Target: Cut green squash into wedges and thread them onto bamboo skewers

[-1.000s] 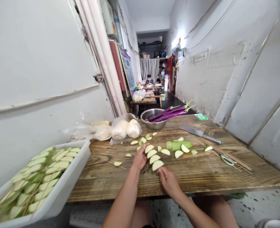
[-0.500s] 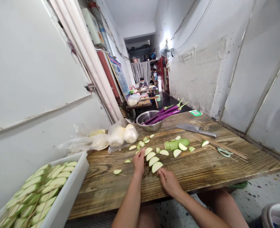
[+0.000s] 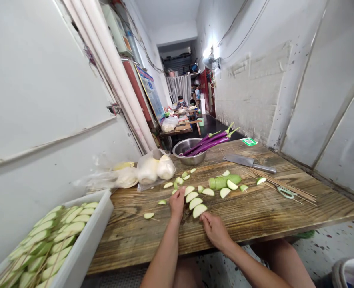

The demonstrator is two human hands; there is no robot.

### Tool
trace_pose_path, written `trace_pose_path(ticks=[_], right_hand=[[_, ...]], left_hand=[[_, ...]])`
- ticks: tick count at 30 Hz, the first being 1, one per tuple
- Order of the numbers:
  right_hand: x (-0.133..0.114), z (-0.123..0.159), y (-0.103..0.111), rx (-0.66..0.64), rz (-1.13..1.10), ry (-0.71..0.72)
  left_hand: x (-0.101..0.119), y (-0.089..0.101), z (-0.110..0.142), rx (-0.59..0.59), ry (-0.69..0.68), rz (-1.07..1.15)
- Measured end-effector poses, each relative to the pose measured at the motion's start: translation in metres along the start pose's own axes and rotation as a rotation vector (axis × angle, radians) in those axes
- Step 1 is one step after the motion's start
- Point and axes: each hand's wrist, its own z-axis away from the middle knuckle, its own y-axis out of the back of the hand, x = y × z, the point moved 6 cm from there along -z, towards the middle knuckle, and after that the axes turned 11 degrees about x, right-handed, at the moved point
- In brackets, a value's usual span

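Several pale green half-round zucchini slices point(image 3: 195, 203) form an overlapping row between my hands, apparently on one skewer, though the stick itself is hidden. My left hand point(image 3: 177, 203) is closed at the far end of this row, its thumb and fingertips pinching beside the last slice. At the near end, my right hand point(image 3: 215, 229) is closed in a pinch against the lower edge of the nearest slice. Loose slices point(image 3: 208, 192) lie around the row. Beyond them rests a cut zucchini point(image 3: 220, 182), with slices leaning on it.
A white tray point(image 3: 100, 224) of skewered slices stands left. Behind are plastic bags point(image 3: 148, 170) of white contents and a metal bowl point(image 3: 191, 160) with purple eggplants point(image 3: 213, 142). Rightward lie a cleaver point(image 3: 239, 160), bamboo skewers point(image 3: 297, 188) and green-handled scissors point(image 3: 286, 193). A person sits far back.
The view has shifted very slightly. Both hands and the row of slices stay in practically the same place.
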Motion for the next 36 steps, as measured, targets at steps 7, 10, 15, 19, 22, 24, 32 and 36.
trace_pose_path(ticks=[7,10,15,19,22,24,32,36], right_hand=[[0.008,0.003,0.006,0.028,-0.151,-0.036],[0.015,0.002,0.006,-0.011,-0.192,-0.115],[0.012,-0.001,0.001,-0.084,-0.171,-0.117],[0.005,0.001,-0.009,-0.133,-0.144,-0.049],[-0.001,0.006,-0.018,-0.167,-0.159,-0.032],[-0.007,0.01,-0.02,-0.174,-0.171,-0.025],[-0.037,0.025,-0.006,-0.206,-0.167,0.0],[-0.024,0.039,0.016,-0.218,-0.15,-0.035]], left_hand=[[0.007,0.006,0.017,0.08,0.24,0.342],[0.021,0.01,0.042,0.011,0.343,0.389],[0.051,0.012,0.086,-0.114,0.45,0.468],[0.051,0.028,0.091,0.085,0.482,0.499],[0.043,0.037,0.088,0.161,0.505,0.511],[0.04,0.041,0.087,0.178,0.503,0.523],[0.034,0.046,0.084,0.142,0.517,0.514],[0.038,0.062,0.062,0.124,0.495,0.466]])
